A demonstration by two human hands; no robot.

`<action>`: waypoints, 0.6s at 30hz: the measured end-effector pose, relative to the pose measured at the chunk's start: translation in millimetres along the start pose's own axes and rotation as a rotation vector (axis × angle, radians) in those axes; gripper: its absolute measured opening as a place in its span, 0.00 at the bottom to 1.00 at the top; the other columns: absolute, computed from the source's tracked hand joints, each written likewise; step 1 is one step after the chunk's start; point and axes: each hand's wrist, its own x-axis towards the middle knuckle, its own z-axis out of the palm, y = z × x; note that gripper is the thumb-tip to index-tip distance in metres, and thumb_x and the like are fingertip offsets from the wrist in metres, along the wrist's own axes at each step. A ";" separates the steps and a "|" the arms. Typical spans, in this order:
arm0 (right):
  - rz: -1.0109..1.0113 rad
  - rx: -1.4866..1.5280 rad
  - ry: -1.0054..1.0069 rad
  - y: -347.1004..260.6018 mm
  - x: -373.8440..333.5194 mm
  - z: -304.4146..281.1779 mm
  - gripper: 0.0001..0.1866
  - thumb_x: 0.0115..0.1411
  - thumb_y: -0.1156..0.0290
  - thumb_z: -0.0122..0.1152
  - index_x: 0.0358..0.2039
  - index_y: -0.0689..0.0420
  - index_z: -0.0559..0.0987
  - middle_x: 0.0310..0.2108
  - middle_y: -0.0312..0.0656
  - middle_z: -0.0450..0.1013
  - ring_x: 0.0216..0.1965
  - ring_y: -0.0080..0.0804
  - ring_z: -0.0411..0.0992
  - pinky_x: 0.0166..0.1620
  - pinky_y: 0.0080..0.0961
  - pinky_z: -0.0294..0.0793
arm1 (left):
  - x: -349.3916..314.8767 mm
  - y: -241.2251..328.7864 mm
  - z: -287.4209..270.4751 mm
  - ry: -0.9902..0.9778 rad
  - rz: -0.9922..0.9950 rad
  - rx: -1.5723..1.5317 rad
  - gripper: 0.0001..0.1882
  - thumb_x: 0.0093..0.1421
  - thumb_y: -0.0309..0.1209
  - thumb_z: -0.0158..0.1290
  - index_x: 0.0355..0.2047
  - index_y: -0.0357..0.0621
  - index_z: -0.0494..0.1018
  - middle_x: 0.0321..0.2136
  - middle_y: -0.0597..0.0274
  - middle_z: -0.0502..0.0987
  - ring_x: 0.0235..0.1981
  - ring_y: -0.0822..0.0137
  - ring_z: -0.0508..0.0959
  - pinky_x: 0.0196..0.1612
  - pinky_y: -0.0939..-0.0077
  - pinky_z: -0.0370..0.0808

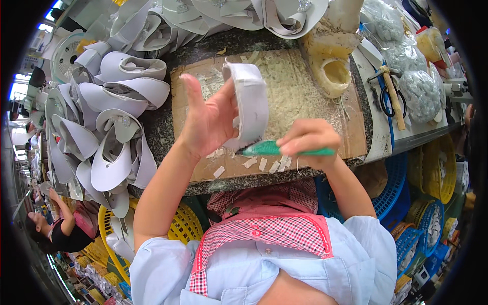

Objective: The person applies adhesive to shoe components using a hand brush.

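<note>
My left hand (211, 119) has its fingers inside a curved white shoe upper (252, 104) and holds it upright above the bench, thumb stretched out to the side. In my right hand (312, 142) is a green-handled brush (264, 148), gripped between thumb and fingers. Its dark bristle end lies close to the upper's lower edge; whether they touch I cannot tell. Beneath both hands is a cardboard sheet (290, 91) crusted with dried, pale residue. Several small white strips (263, 163) are scattered along its near edge.
White shoe uppers (122, 94) are piled at the left and far side. A glue-crusted plastic container (335, 76) stands at the far right of the cardboard. Beyond it lie a wooden-handled tool (394, 101) and clear bags (421, 94). Yellow (185, 223) and blue baskets (391, 185) sit below. Another person (68, 223) works at left.
</note>
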 end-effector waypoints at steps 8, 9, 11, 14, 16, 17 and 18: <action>-0.060 -0.075 0.182 13.5 11.4 -7.9 0.06 0.43 0.79 0.59 0.25 0.58 0.78 0.21 0.41 0.73 0.20 0.27 0.69 0.23 0.18 0.68 | 15.4 9.4 -1.3 -0.064 -0.067 -0.003 0.59 0.32 0.78 0.12 0.58 0.51 0.46 0.53 0.62 0.56 0.51 0.62 0.56 0.50 0.51 0.52; 0.048 -0.043 0.106 6.2 3.4 -11.7 0.06 0.43 0.79 0.59 0.25 0.58 0.78 0.22 0.41 0.73 0.20 0.28 0.70 0.23 0.18 0.68 | 19.3 10.9 -4.1 -0.034 -0.079 0.016 0.59 0.32 0.77 0.11 0.58 0.50 0.46 0.54 0.62 0.55 0.52 0.62 0.55 0.50 0.51 0.51; 0.155 0.004 0.139 1.3 -8.7 -18.4 0.09 0.41 0.80 0.60 0.27 0.59 0.78 0.23 0.40 0.73 0.20 0.28 0.70 0.23 0.18 0.67 | 23.5 12.9 4.1 -0.037 -0.102 0.064 0.59 0.33 0.77 0.11 0.58 0.50 0.45 0.54 0.62 0.54 0.53 0.62 0.54 0.50 0.50 0.51; 0.195 0.014 0.270 -1.1 -1.0 -20.9 0.10 0.40 0.80 0.60 0.27 0.60 0.78 0.22 0.39 0.73 0.20 0.28 0.69 0.23 0.19 0.66 | 35.6 10.7 0.1 -0.043 -0.128 0.208 0.57 0.37 0.76 0.15 0.58 0.47 0.42 0.57 0.58 0.50 0.53 0.60 0.55 0.51 0.53 0.54; 0.245 0.014 0.186 -2.4 0.5 -17.4 0.10 0.39 0.79 0.60 0.27 0.58 0.78 0.21 0.39 0.72 0.20 0.28 0.69 0.23 0.21 0.66 | 41.2 9.3 6.5 0.072 -0.180 0.643 0.57 0.40 0.75 0.21 0.59 0.41 0.38 0.56 0.54 0.51 0.48 0.62 0.63 0.46 0.67 0.63; 0.200 -0.047 0.074 -0.7 1.5 -13.5 0.11 0.39 0.79 0.60 0.28 0.55 0.78 0.21 0.37 0.71 0.21 0.29 0.69 0.23 0.21 0.66 | 35.5 13.4 16.4 0.128 -0.110 0.865 0.51 0.46 0.70 0.25 0.54 0.34 0.53 0.51 0.49 0.61 0.42 0.62 0.69 0.42 0.73 0.67; 0.153 -0.103 -0.039 1.2 3.6 -8.9 0.12 0.39 0.80 0.59 0.28 0.53 0.78 0.21 0.36 0.71 0.22 0.29 0.69 0.24 0.21 0.66 | 35.9 18.7 16.7 0.131 -0.110 0.860 0.51 0.46 0.70 0.25 0.54 0.34 0.53 0.51 0.49 0.61 0.42 0.62 0.69 0.42 0.73 0.67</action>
